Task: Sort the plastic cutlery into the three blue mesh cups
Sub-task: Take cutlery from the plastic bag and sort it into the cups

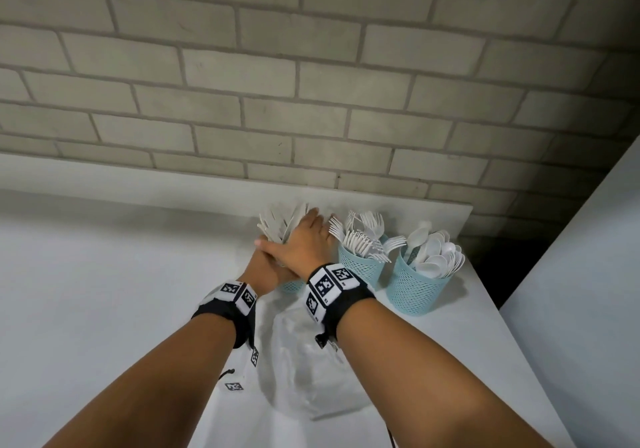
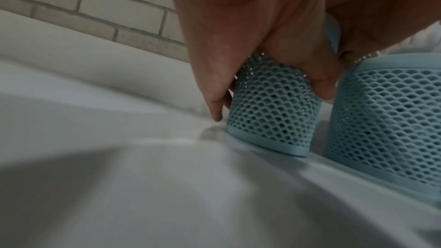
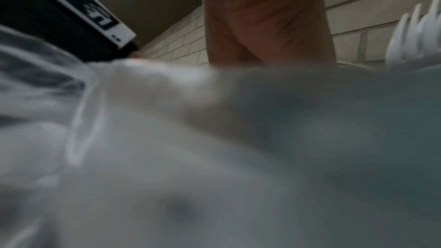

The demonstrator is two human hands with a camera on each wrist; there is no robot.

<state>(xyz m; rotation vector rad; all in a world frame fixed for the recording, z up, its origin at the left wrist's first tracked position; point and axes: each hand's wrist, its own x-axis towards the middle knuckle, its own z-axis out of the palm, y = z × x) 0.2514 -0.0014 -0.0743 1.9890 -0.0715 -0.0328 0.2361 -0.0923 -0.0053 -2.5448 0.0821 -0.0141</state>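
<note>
Three blue cups are standing in a row on the white table (image 1: 104, 274), close to the brick wall (image 1: 311, 84). All three are standing straight up with the open end on top.

My left cup (image 2: 269, 112) is holding the knives (image 1: 277, 221). They are standing on end, with their tips pointing up and fanning out toward the wall. The middle cup (image 1: 362, 267) is holding the forks (image 1: 360, 238), with the prongs up and leaning out every way. The right cup (image 1: 417, 288) is holding the spoons (image 1: 436, 253), with the bowls up and tipping to the right. The middle cup and the right cup are just beside each other.

I am reaching both arms forward, and my hands are meeting at the left cup. My left hand (image 2: 250, 35) is wrapping around the side of this cup, with the thumb on one side and the fingers curling around the far side. One fingertip is pointing down, near the table. My right hand (image 1: 304, 240) is lying over my left hand, palm down, with the fingers reaching out flat against the knives. I cannot tell if it is gripping any of them.

A clear plastic bag (image 1: 311, 361) is lying flat on the table under my wrists.
</note>
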